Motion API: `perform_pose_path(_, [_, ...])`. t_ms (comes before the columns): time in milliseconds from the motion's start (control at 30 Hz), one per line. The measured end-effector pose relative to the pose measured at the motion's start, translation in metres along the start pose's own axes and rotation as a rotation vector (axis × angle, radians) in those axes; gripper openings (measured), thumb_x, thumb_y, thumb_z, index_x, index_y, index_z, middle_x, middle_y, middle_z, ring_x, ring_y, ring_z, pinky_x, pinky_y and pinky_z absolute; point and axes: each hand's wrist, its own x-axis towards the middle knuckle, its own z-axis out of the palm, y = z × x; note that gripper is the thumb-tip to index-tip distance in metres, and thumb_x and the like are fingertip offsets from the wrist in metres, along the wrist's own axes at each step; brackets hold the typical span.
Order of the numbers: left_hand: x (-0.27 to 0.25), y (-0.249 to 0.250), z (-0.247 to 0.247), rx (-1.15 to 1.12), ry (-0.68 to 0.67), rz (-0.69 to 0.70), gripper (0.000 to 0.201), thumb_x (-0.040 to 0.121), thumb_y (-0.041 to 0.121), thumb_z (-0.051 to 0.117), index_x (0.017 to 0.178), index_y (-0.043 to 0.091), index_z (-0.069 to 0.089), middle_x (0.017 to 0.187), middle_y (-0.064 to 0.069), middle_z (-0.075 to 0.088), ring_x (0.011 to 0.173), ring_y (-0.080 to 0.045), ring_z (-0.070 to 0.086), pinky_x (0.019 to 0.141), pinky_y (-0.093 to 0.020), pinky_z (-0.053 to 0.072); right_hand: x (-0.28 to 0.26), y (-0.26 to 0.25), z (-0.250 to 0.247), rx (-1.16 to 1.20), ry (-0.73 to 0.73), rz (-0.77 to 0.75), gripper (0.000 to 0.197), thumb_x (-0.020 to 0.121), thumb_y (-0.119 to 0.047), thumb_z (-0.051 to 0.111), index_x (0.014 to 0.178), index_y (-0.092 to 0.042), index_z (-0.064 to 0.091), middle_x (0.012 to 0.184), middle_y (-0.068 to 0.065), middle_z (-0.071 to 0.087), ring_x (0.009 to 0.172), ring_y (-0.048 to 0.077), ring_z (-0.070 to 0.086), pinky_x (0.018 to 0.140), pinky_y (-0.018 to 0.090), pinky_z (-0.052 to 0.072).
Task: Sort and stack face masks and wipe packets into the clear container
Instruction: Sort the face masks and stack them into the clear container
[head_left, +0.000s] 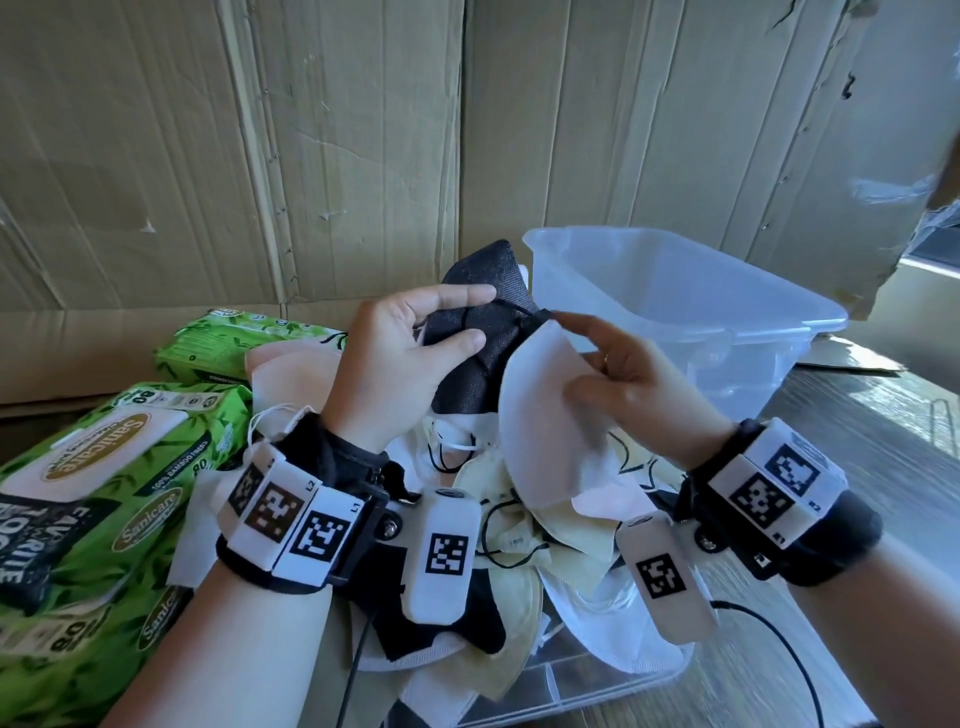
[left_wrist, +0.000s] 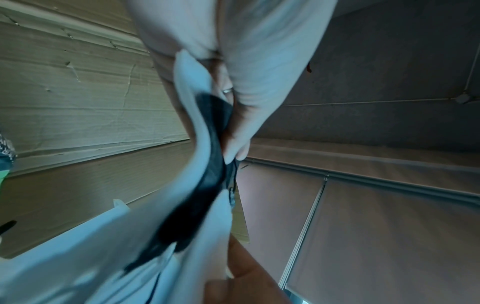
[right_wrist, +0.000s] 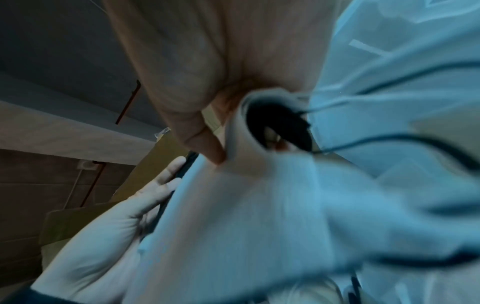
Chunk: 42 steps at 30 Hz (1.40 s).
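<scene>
My left hand (head_left: 415, 348) grips a black face mask (head_left: 488, 332) above the pile, thumb on its front. My right hand (head_left: 618, 374) pinches a white face mask (head_left: 540, 421) that hangs beside the black one. In the left wrist view the black mask (left_wrist: 207, 164) lies between white fabric and my fingers. In the right wrist view the white mask (right_wrist: 246, 205) fills the frame. The clear container (head_left: 727, 306) stands empty behind my right hand. Mixed white, cream and black masks (head_left: 524, 525) are heaped below my wrists. Green wipe packets (head_left: 104, 467) lie at the left.
A cardboard wall (head_left: 311, 130) rises behind everything. Another green wipe packet (head_left: 228, 338) lies further back at the left. A clear lid or tray (head_left: 597, 680) sits under the mask pile. A black cable (head_left: 795, 660) crosses the wooden tabletop (head_left: 883, 441) at the right.
</scene>
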Motion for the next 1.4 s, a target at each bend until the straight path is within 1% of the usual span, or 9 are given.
perform_pose_path(233, [-0.001,0.005,-0.001,-0.052,-0.083,-0.012,0.038,0.077,-0.005,0.069,0.097,0.027,0.069,0.089,0.010,0.074,0.091,-0.009,0.068,0.093,-0.032,0.051,0.005,0.002,0.005,-0.013,-0.067,0.043,0.053,0.069,-0.012,0.062,0.110,-0.044,0.050,0.064,0.018,0.039,0.065,0.027,0.038,0.060,0.041,0.029])
perform_pose_path(433, [-0.003,0.005,0.000,0.018,-0.032,-0.015,0.037,0.060,0.022,0.079,0.094,0.031,0.070,0.089,0.010,0.074,0.092,-0.009,0.068,0.092,-0.033,0.052,0.005,0.001,0.004,-0.036,-0.016,0.100,0.020,0.076,0.000,0.062,0.096,-0.001,0.062,0.092,0.031,0.066,0.079,0.030,0.063,0.084,0.055,0.048])
perform_pose_path(600, [0.003,-0.003,-0.007,0.169,0.199,-0.029,0.027,0.074,0.015,0.077,0.096,0.027,0.070,0.082,0.014,0.068,0.066,0.005,0.056,0.069,-0.007,0.045,0.008,0.002,-0.002,-0.169,0.155,0.100,0.049,0.062,-0.021,0.060,0.087,0.019,0.048,0.089,0.045,0.049,0.067,0.025,0.048,0.063,0.050,0.043])
perform_pose_path(767, [0.005,-0.006,-0.012,0.256,0.269,-0.048,0.031,0.078,0.004,0.072,0.108,0.014,0.069,0.084,0.007,0.066,0.058,0.020,0.054,0.057,0.003,0.035,0.012,0.000,-0.011,-0.194,0.278,0.028,0.054,0.057,-0.031,0.061,0.083,0.015,0.048,0.083,0.044,0.050,0.072,0.057,0.048,0.064,0.046,0.044])
perform_pose_path(933, [0.005,-0.005,-0.012,0.252,0.274,-0.045,0.033,0.078,0.005,0.073,0.109,0.014,0.068,0.089,0.002,0.068,0.059,0.018,0.055,0.058,0.002,0.036,0.006,-0.007,-0.008,-0.099,0.277,0.026,0.043,0.064,-0.018,0.059,0.084,0.019,0.048,0.084,0.045,0.051,0.067,0.024,0.049,0.064,0.041,0.038])
perform_pose_path(1033, [0.006,-0.006,-0.012,0.279,0.266,-0.069,0.033,0.077,0.009,0.075,0.108,0.019,0.069,0.083,-0.004,0.069,0.061,-0.002,0.051,0.054,0.000,0.034,0.005,-0.004,-0.008,-0.019,0.274,0.029,0.047,0.064,-0.018,0.061,0.083,0.021,0.044,0.070,0.036,0.052,0.073,0.021,0.041,0.065,0.039,0.034])
perform_pose_path(1167, [0.007,-0.008,-0.013,0.273,0.176,-0.083,0.043,0.074,0.006,0.076,0.113,0.022,0.065,0.105,0.002,0.069,0.085,-0.011,0.059,0.075,-0.005,0.040,0.005,-0.006,-0.014,0.028,0.285,-0.017,0.011,0.073,-0.004,0.057,0.080,0.002,0.063,0.069,0.012,0.055,0.066,0.019,0.045,0.062,0.032,0.037])
perform_pose_path(1233, [0.006,-0.010,-0.013,0.276,0.119,-0.083,0.046,0.076,0.003,0.074,0.116,0.023,0.063,0.110,0.014,0.063,0.103,-0.003,0.057,0.088,-0.007,0.035,0.006,-0.008,-0.016,0.080,0.282,-0.050,0.024,0.073,0.000,0.052,0.076,-0.018,0.069,0.073,0.008,0.059,0.071,0.018,0.050,0.066,0.030,0.039])
perform_pose_path(1400, [0.005,-0.009,-0.012,0.250,-0.009,-0.038,0.043,0.080,0.002,0.069,0.111,0.030,0.063,0.113,0.017,0.062,0.112,0.008,0.052,0.097,-0.005,0.031,0.008,-0.013,-0.017,0.149,0.258,-0.043,0.024,0.068,-0.004,0.044,0.080,-0.012,0.064,0.073,0.006,0.057,0.069,0.018,0.051,0.059,0.026,0.040])
